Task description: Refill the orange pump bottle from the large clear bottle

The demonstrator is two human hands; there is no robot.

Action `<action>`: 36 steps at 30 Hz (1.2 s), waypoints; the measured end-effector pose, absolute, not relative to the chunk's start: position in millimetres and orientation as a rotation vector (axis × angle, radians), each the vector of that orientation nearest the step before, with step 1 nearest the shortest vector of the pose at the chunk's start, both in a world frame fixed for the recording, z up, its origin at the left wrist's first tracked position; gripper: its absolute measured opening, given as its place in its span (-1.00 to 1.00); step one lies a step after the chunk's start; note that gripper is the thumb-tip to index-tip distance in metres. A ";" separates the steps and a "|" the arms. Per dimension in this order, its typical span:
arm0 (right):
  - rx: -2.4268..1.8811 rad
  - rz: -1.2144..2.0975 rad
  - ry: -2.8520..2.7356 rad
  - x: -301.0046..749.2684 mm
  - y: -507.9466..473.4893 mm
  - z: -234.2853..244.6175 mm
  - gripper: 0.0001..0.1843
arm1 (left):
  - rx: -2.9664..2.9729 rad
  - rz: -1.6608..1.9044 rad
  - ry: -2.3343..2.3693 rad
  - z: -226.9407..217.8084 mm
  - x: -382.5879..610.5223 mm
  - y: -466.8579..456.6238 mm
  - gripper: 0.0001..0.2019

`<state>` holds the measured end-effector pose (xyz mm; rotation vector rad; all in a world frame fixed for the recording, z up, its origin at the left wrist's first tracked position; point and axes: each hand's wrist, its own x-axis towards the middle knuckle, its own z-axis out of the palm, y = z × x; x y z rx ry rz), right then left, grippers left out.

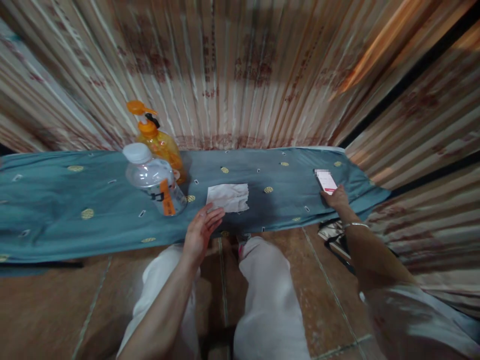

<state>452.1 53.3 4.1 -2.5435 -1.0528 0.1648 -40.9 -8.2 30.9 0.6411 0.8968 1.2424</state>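
My left hand (pixel 203 229) is at the near-left corner of a white sheet of paper (pixel 228 198). Its fingers are stretched out and seem to touch the paper's near edge. The sheet lies creased on the cloth, its right edge ragged. Further right, my right hand (pixel 337 198) grips the near end of a phone (pixel 325 182) with a lit, mostly white screen. To the left of the paper stands a clear plastic bottle (pixel 152 175) with a white cap and an orange label. Just behind it is an orange pump bottle (pixel 167 147), partly hidden.
A teal cloth with pineapple prints (pixel 108 195) covers the long, narrow surface. Pleated patterned curtains (pixel 240 75) hang behind and to the right. Below are tiled floor (pixel 93 300) and my legs in white trousers (pixel 270 295). A dark-strapped item (pixel 335 240) lies beneath the right end.
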 end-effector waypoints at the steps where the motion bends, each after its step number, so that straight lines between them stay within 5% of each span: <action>1: -2.544 0.163 -1.045 453.9 53.7 3.5 -0.01 | 0.633 1.246 0.894 30.5 -41.0 -8.4 -0.56; 10: -2.486 -0.011 -1.031 448.2 37.5 -16.2 -0.13 | 0.610 1.259 0.855 24.0 -42.1 -8.1 -0.54; 15: -2.261 -0.204 -1.297 414.6 -6.1 -34.1 -0.05 | 0.605 1.250 0.879 20.7 -38.4 -10.1 -0.57; 23: -2.019 0.075 -1.160 299.9 -113.5 -64.6 0.18 | 0.627 1.249 0.907 17.3 -33.9 -26.7 -0.46; 30: -2.000 0.387 -0.872 230.8 -190.0 -80.7 -0.03 | 0.838 1.296 0.981 26.4 -43.6 -42.6 -0.55; 36: -1.794 0.392 -0.994 198.5 -153.8 -21.0 -0.32 | 1.064 1.387 1.018 53.3 -59.8 -27.3 -0.57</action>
